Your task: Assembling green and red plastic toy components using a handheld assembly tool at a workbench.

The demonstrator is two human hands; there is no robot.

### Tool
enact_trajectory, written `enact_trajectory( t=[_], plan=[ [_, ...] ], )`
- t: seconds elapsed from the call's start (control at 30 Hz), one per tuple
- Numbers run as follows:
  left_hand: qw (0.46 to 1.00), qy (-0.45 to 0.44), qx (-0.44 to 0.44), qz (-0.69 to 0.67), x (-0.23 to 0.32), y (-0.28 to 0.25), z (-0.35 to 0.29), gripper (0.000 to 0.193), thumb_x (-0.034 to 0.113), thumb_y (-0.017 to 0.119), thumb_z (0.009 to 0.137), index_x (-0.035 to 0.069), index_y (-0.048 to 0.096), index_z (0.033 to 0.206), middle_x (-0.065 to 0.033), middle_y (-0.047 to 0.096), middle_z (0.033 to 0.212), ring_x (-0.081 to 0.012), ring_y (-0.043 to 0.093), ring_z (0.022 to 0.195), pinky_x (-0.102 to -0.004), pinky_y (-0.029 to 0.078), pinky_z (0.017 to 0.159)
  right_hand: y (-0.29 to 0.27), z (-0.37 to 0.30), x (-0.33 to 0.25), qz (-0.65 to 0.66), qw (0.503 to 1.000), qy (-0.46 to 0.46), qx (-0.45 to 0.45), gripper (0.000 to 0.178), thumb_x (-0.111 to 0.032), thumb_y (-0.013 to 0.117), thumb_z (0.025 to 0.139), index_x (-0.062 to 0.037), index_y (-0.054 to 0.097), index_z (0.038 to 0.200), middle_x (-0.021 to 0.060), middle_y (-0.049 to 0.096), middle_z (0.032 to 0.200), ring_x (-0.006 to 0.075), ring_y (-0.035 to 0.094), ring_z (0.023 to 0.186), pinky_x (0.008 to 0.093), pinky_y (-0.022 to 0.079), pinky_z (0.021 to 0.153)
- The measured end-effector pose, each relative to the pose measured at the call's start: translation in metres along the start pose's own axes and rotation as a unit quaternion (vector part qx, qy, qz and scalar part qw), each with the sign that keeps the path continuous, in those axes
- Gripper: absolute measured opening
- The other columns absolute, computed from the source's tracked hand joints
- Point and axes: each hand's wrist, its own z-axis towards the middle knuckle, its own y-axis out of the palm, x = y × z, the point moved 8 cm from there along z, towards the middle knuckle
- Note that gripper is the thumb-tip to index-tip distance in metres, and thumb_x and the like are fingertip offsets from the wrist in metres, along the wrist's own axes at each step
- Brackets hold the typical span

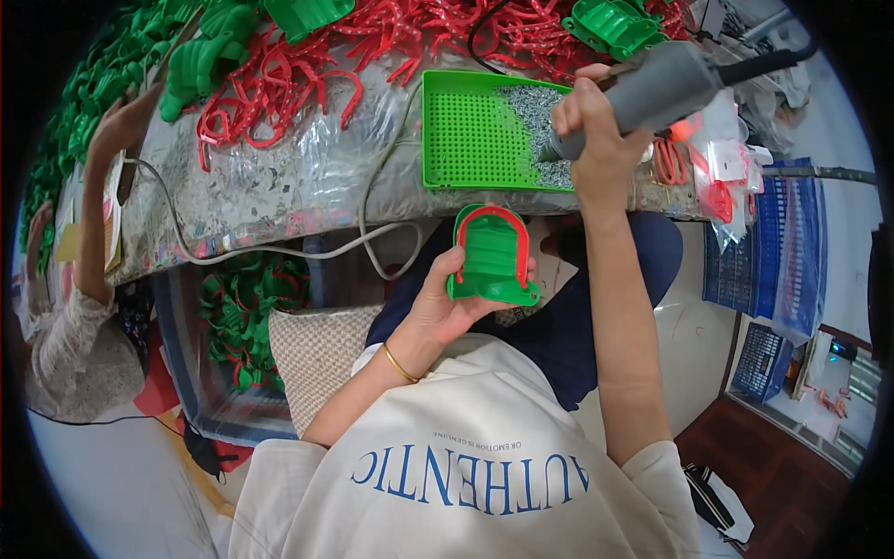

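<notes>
Just off the front edge of the surface (279, 186), a green plastic piece (492, 256) with a red U-shaped strip (522, 247) is gripped in the left hand (436, 303). A grey power screwdriver (666, 88) is gripped in the right hand (596, 126), its tip pointed down at silver screws (535, 107) in a green tray (466, 140). Space to the left is crossed by a grey cord (270, 254). Blue baskets (759, 363) are seen at right. Blue lettering (470, 480) is printed on the white shirt (503, 391).
</notes>
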Motion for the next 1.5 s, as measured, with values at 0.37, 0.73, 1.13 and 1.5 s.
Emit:
enact_trajectory(
  t=[0.37, 0.73, 1.13, 1.5],
  plan=[
    [0.999, -0.006, -0.012, -0.045, 0.001, -0.010, 0.003, 0.073, 0.047, 0.062, 0.083, 0.002, 0.039, 0.134, -0.0223, 0.049, 0.127, -0.0336, 0.052, 0.117, -0.0490, 0.046, 0.098, -0.008, -0.004, 0.039, -0.051, 0.997, -0.004, 0.055, 0.014, -0.002, 0.057, 0.087, 0.0052, 0.052, 0.098, 0.0025, 0.047, 0.064, 0.0106, 0.045, 0.054, 0.0281, 0.041, 0.054],
    [0.998, -0.001, -0.004, -0.064, 0.000, -0.016, 0.003, 0.074, 0.050, 0.061, 0.082, 0.002, 0.040, 0.134, -0.0217, 0.050, 0.127, -0.0340, 0.053, 0.116, -0.0494, 0.045, 0.097, -0.009, -0.006, 0.044, -0.044, 0.997, 0.000, 0.063, 0.013, 0.000, 0.057, 0.086, 0.0052, 0.052, 0.097, 0.0026, 0.046, 0.064, 0.0110, 0.043, 0.053, 0.0284, 0.040, 0.053],
    [0.989, -0.013, -0.016, -0.144, -0.004, -0.016, 0.003, 0.073, 0.053, 0.057, 0.084, 0.002, 0.041, 0.133, -0.0255, 0.050, 0.125, -0.0382, 0.051, 0.116, -0.0522, 0.045, 0.096, 0.012, -0.010, -0.012, 0.068, 0.997, -0.030, 0.017, 0.017, -0.006, 0.059, 0.085, 0.0041, 0.052, 0.097, 0.0020, 0.040, 0.060, 0.0129, 0.042, 0.055, 0.0288, 0.038, 0.057],
    [0.993, 0.017, 0.016, -0.116, -0.007, -0.018, -0.005, 0.065, 0.049, 0.060, 0.085, 0.011, 0.041, 0.134, -0.0170, 0.048, 0.130, -0.0352, 0.052, 0.117, -0.0582, 0.046, 0.092, 0.063, -0.091, -0.026, 0.100, 0.990, 0.068, -0.076, 0.023, -0.011, 0.055, 0.086, 0.0034, 0.049, 0.103, 0.0034, 0.042, 0.061, 0.0126, 0.042, 0.051, 0.0282, 0.039, 0.054]
  ],
)
